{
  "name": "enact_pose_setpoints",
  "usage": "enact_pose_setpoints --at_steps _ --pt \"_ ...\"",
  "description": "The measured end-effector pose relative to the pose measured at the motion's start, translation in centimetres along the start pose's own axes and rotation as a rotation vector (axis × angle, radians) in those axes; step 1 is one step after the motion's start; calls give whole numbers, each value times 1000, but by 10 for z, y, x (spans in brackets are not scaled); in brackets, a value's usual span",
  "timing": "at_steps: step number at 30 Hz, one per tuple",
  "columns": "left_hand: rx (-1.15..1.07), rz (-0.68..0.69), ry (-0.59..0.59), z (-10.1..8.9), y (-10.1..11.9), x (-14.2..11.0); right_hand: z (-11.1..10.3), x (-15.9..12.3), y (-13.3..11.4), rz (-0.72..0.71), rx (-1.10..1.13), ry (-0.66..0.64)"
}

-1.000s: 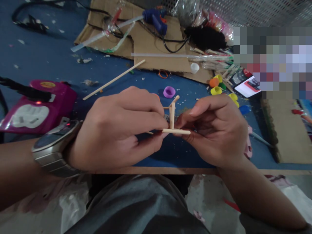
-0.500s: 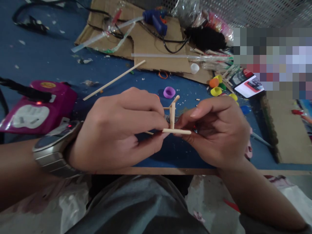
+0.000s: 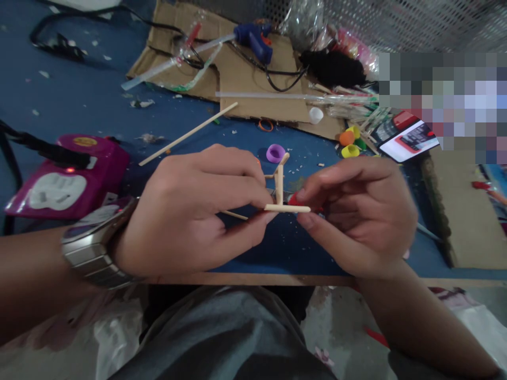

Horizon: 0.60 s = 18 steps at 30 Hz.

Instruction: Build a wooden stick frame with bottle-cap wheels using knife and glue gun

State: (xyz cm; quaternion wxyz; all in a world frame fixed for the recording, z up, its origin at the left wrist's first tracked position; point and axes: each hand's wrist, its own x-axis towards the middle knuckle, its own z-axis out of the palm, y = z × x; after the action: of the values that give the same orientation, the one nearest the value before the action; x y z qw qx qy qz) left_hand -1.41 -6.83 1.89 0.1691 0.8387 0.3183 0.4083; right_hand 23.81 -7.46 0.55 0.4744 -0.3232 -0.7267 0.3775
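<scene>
My left hand point(image 3: 198, 206) is closed, thumb and fingers pinching a small frame of glued wooden sticks point(image 3: 280, 184). One short stick stands up from a crosswise stick point(image 3: 288, 208) at the bottom, and another piece slants off at the top. Part of the frame is hidden behind the left fingers. My right hand point(image 3: 356, 211) is beside the crosswise stick's right end, its thumb and index fingertips parted around it; whether they touch it is hard to see. Something red point(image 3: 293, 200) shows behind the stick, near the right fingertips.
A purple ring-shaped cap point(image 3: 275, 153) and a long stick point(image 3: 188, 134) lie beyond my hands. At left sits a magenta power socket box point(image 3: 59, 179). A blue glue gun point(image 3: 255, 42) rests on cardboard point(image 3: 261, 108). Yellow caps point(image 3: 350, 151) and a phone point(image 3: 407, 142) lie right.
My right fingertips have parted and drawn back to the right from the sticks' joint toward the crosswise stick's end. My left hand keeps its pinch. The view has shifted slightly.
</scene>
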Motion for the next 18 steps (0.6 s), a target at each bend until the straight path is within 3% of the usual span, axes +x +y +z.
enact_pose_setpoints --at_steps 4,18 --pt "8 -1 0 1 0 -1 2 1 -3 -2 -16 64" --pt "36 -5 -14 1 1 -1 4 2 3 -57 27 23"
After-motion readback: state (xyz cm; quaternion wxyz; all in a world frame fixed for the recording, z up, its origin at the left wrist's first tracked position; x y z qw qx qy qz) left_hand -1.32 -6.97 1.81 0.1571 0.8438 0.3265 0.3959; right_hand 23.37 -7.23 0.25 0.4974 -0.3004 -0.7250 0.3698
